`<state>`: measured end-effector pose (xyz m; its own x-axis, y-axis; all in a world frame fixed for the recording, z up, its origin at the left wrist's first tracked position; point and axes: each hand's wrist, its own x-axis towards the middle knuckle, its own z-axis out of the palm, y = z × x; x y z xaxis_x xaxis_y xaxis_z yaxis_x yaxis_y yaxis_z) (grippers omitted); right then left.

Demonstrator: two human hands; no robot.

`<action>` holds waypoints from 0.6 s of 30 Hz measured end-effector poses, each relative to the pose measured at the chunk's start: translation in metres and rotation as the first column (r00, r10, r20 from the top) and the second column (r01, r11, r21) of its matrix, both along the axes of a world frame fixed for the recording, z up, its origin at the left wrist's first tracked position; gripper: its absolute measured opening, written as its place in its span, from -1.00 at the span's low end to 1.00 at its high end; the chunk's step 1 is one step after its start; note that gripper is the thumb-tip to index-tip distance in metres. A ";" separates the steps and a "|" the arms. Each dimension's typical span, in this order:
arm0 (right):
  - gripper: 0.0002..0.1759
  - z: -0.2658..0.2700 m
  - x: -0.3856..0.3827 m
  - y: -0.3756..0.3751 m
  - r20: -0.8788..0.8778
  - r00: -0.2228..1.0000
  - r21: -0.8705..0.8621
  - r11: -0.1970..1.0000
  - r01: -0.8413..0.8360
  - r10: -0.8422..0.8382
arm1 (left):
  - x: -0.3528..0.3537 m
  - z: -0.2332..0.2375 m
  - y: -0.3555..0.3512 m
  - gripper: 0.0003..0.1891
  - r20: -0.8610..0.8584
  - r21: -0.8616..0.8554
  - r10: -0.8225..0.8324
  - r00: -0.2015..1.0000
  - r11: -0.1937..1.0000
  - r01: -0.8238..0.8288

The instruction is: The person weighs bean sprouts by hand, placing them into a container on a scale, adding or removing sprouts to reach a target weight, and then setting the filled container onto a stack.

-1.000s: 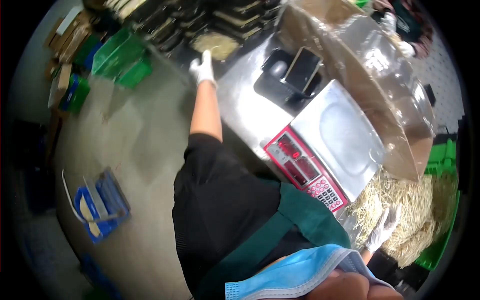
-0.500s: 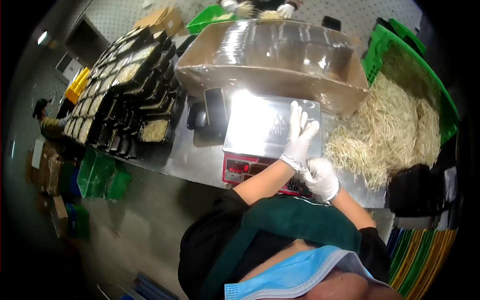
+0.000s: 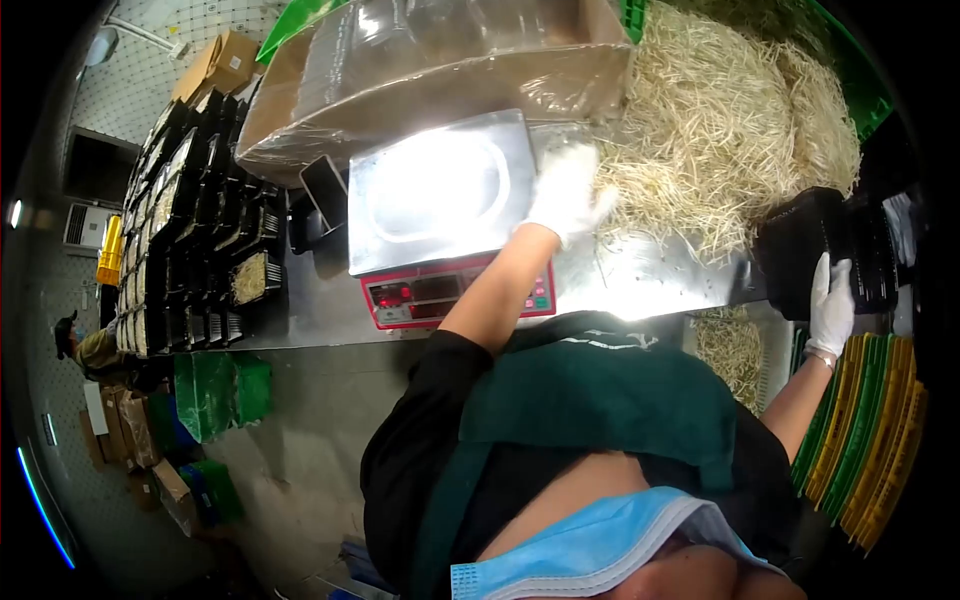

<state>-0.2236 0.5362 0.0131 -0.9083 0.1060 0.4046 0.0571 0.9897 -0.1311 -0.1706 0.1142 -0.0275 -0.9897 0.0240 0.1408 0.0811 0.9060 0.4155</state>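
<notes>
My left hand, in a white glove, is over the steel table between the scale and the sprout heap. Its thumb stands apart from its bright, slightly blurred fingers, and nothing shows in it. My right hand, also gloved, has its fingers stretched out against the near side of a stack of black plastic trays. The digital scale has a bare, shiny metal plate and a red front with a lit display. Pale bean sprouts lie heaped at the right, spilling onto the table.
A plastic-lined cardboard box stands behind the scale. At the left are stacked black trays of sprouts and a phone. Green and yellow crates are stacked at the lower right. A person is at the far left.
My hands were together over the scale, the right at the left glove's wrist. They have parted: the left is beside the sprouts, the right at the black trays. The view has turned right.
</notes>
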 end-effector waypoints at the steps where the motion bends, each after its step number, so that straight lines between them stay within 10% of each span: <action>1: -0.43 0.002 0.002 0.002 0.125 0.991 0.046 0.998 0.033 -0.039 | 0.000 -0.001 0.019 -0.24 -0.041 0.072 -0.079 0.996 0.994 0.082; 3: -0.44 -0.002 -0.003 0.012 0.231 0.963 0.253 0.964 0.080 -0.141 | 0.010 0.004 0.045 -0.26 -0.134 0.162 -0.170 0.976 0.968 0.191; 8: -0.62 0.050 0.008 -0.016 0.025 0.992 0.157 0.981 0.115 -0.120 | 0.036 0.003 0.018 -0.38 -0.474 0.220 0.125 0.872 0.975 -0.020; 9: -0.73 0.044 0.005 -0.008 -0.090 0.984 -0.107 0.981 -0.164 0.155 | 0.038 0.026 0.010 -0.42 -0.383 0.476 0.199 0.902 0.879 0.009; 10: -0.83 0.046 0.005 -0.010 -0.269 0.889 -0.325 0.834 -0.445 0.370 | 0.038 0.029 0.016 -0.34 -0.158 0.880 0.351 0.923 0.474 -0.030; 12: -0.91 0.047 0.013 -0.061 -0.305 0.737 -0.494 0.561 -0.664 0.603 | 0.040 0.051 0.024 -0.18 -0.119 0.951 0.310 0.943 0.308 0.018; 14: -0.79 0.050 0.022 -0.120 0.062 0.526 0.010 0.527 -0.850 0.848 | 0.039 0.035 0.030 -0.04 -0.004 1.000 0.056 0.998 0.023 0.003; 15: -0.69 0.036 0.027 -0.150 -0.019 0.313 -0.003 0.313 -0.950 0.950 | 0.054 0.077 0.051 -0.01 0.201 0.969 0.017 0.979 -0.149 -0.196; 16: -0.58 0.025 0.030 -0.176 -0.096 0.078 0.002 0.079 -0.997 0.992 | 0.048 0.047 0.040 -0.16 0.043 0.976 0.028 0.999 -0.216 -0.035; 18: -0.36 0.037 0.027 -0.211 -0.114 0.096 -0.124 0.081 -0.989 0.989 | 0.064 0.031 0.003 -0.38 0.208 0.966 0.361 0.909 -0.219 -0.134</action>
<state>-0.1964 0.3250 0.0500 -0.2375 -0.8393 0.4890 -0.9585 0.1206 -0.2584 -0.1061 0.1167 0.0040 -0.8473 -0.4904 -0.2040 0.1162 -0.5459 0.8298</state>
